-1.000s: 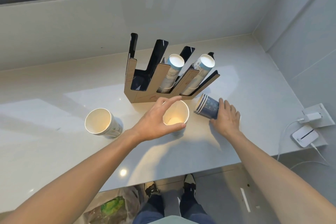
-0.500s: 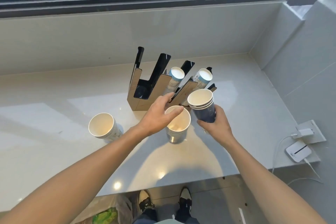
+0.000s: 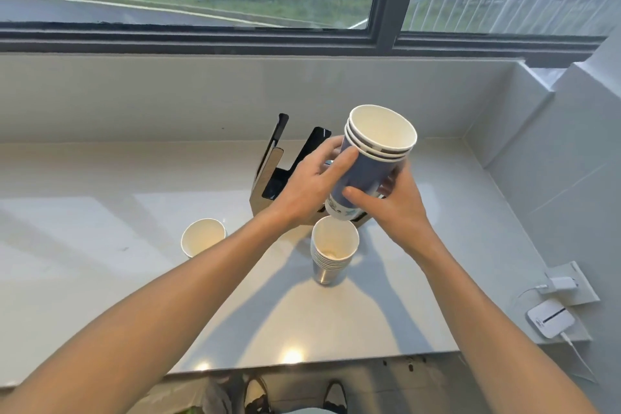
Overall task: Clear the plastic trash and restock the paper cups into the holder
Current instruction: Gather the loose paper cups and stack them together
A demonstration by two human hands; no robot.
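Note:
Both hands hold a short stack of blue paper cups (image 3: 369, 165) in the air above the counter, mouths tilted up. My left hand (image 3: 312, 181) grips its left side and my right hand (image 3: 393, 202) grips its lower right. Behind the hands stands the black and tan cup holder (image 3: 272, 171), mostly hidden; its left slots look empty. Directly below the lifted stack an upright stack of white cups (image 3: 332, 247) stands on the counter. A lone white cup (image 3: 202, 237) stands to its left.
The grey counter (image 3: 100, 228) runs wall to wall under a window. At its right end sit a wall socket with a charger (image 3: 559, 284) and a white device (image 3: 549, 318) with a cable. Feet show below the counter's front edge.
The blue stack has risen from beside the white stack to well above it. My left hand left the white stack's rim and took hold of the blue stack. The view tilted up.

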